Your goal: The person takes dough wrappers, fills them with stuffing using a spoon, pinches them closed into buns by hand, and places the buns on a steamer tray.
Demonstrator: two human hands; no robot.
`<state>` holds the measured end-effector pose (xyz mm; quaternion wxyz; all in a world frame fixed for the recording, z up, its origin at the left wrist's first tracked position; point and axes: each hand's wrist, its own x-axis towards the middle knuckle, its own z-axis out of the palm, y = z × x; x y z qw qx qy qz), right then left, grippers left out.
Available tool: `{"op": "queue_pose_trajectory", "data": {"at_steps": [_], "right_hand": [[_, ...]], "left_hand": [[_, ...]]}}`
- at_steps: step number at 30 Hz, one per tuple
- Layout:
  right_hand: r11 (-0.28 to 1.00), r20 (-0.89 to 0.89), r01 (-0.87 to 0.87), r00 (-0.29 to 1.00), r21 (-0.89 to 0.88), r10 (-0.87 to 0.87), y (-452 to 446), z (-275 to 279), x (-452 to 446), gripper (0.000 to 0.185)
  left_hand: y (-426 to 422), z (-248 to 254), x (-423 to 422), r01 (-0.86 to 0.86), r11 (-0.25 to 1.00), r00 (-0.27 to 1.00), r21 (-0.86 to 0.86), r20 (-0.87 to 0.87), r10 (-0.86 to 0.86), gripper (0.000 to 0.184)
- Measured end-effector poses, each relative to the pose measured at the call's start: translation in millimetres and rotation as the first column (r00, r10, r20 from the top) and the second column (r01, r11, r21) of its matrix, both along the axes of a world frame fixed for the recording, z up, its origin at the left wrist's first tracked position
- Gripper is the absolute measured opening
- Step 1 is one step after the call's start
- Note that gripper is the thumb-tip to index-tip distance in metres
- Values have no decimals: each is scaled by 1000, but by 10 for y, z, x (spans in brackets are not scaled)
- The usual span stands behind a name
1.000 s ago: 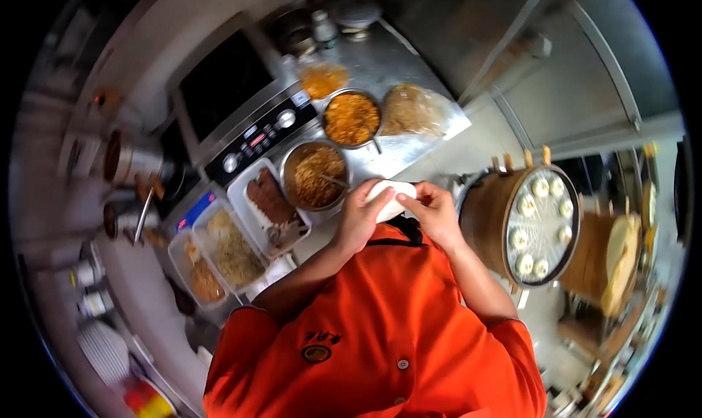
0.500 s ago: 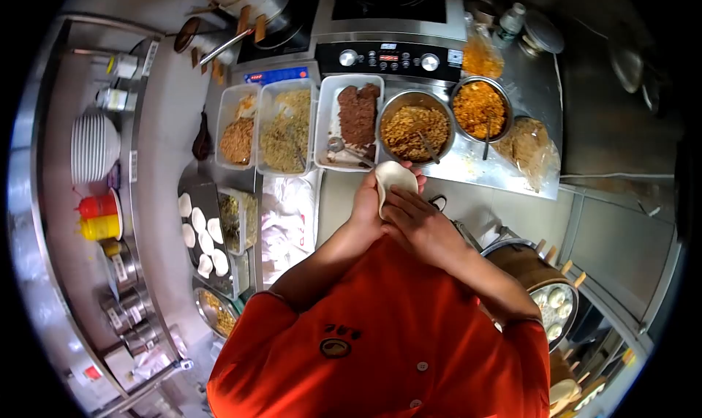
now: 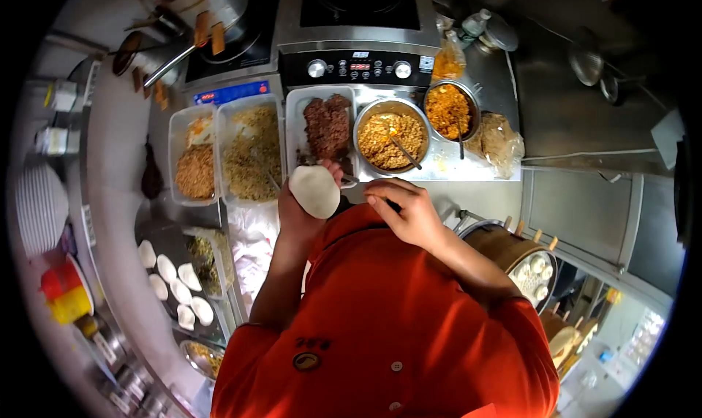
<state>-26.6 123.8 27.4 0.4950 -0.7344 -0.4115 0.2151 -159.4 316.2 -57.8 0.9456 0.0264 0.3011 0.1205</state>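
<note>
Dough sits clasped in the left hand, cupped likely for support; right hand half-curled nearby, grip unclear.

From the mince tray: two tubs sit left, a bowl then a second bowl right, cooktop beyond, dough round on left hand in front, right hand front-right, steamer farther that way.

Head-worn view, forward and down
</note>
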Motion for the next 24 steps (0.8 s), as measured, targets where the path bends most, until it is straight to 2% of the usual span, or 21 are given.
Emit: {"op": "queue_pose_trajectory", "data": {"at_steps": [2, 3, 4, 6, 7, 8, 9, 10, 12, 14, 16, 17, 18, 19, 20, 21, 22, 23, 24], "right_hand": [[985, 36, 89, 996, -150, -85, -84, -213, 104, 13], [974, 86, 154, 986, -167, -141, -165, -363, 167, 13], [961, 137, 238, 966, -139, -219, -230, -462, 226, 12], [874, 89, 369, 929, -315, -360, -422, -499, 393, 12], [835, 125, 436, 899, -337, -419, -538, -596, 518, 14], [792, 162, 497, 867, -355, -471, -652, -714, 654, 15], [732, 314, 579, 814, -360, -489, -717, -748, 786, 21], [717, 480, 611, 766, -335, -428, -823, -851, 950, 33], [606, 485, 632, 770, -483, -415, -946, -1006, 1224, 43], [613, 434, 585, 809, -531, -396, -1083, -1273, 1509, 41], [627, 373, 529, 848, -571, -376, -1163, -1469, 1791, 39], [622, 418, 559, 827, -548, -376, -1188, -1548, 1924, 37], [618, 460, 587, 805, -523, -375, -1203, -1606, 2043, 36], [615, 509, 616, 776, -491, -372, -1173, -1538, 2144, 22], [624, 496, 608, 784, -490, -374, -1147, -1484, 2292, 22], [586, 440, 474, 873, -657, -213, -1127, -1444, 2460, 17], [509, 348, 324, 936, -797, -50, -1124, -1401, 2576, 19], [502, 440, 370, 898, -782, 23, -1137, -1355, 2628, 24], [508, 430, 357, 902, -784, 28, -1153, -1220, 2676, 24]], "left_hand": [[110, -299, -45, 100, 993, 983, 65, 150, -109, 51], [132, -333, -45, 55, 965, 996, 255, 54, -71, 48], [170, -320, 2, 16, 972, 1000, 235, -12, -13, 48], [269, -368, 44, 38, 885, 999, 464, 6, -46, 48], [290, -279, 114, 24, 926, 1000, 378, 6, -28, 48], [273, -232, 204, -36, 960, 995, 277, 100, 8, 49], [240, -135, 275, -29, 957, 998, 288, 70, 9, 48], [194, -64, 341, -23, 953, 999, 301, 36, 13, 47], [97, -137, 492, 39, 963, 998, 268, 44, -53, 44], [-81, -79, 677, 90, 979, 995, 181, 34, -97, 37], [-296, -215, 839, 143, 935, 990, 326, -29, -141, 37], [-431, -218, 888, 119, 954, 993, 274, -51, -109, 35], [-499, -361, 929, 162, 931, 984, 327, 13, -176, 38], [-606, -356, 1018, 145, 947, 986, 288, 40, -164, 41], [-747, -367, 1112, 129, 960, 986, 248, 67, -150, 44], [-902, -135, 1287, 125, 979, 992, 161, -42, -119, 51], [-1014, -75, 1413, 155, 983, 988, 103, -9, -155, 54], [-1095, -123, 1513, 185, 983, 981, 4, 54, -185, 52], [-1176, -186, 1584, 218, 971, 971, -94, 121, -207, 51]]}}
